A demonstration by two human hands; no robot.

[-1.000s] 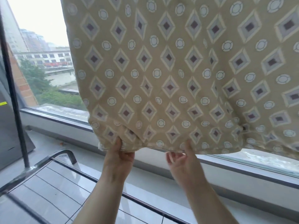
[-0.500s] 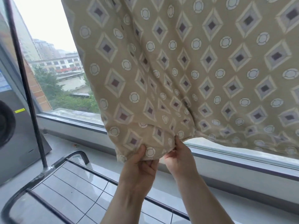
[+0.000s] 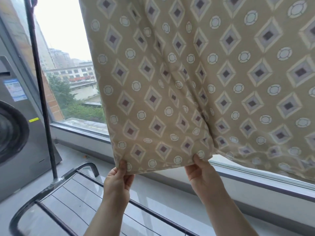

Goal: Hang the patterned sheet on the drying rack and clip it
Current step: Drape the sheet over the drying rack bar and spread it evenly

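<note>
The patterned sheet, tan with diamonds and circles, hangs from above the frame in front of the window. My left hand pinches its bottom left corner. Along the same bottom hem, my right hand pinches the cloth further right, and the stretch between the two hands is pulled flat. A vertical fold runs up from my right hand. The drying rack's dark upright pole stands at the left, and its low metal frame with thin rails lies below my arms. No clip is in view.
A grey washing machine stands at the far left. The window sill runs behind the sheet, with buildings and trees outside. The floor below is pale tile.
My hands, close together on the hem half a second ago, have spread apart, stretching the bottom edge flat. The view has shifted left, showing more of the washing machine.
</note>
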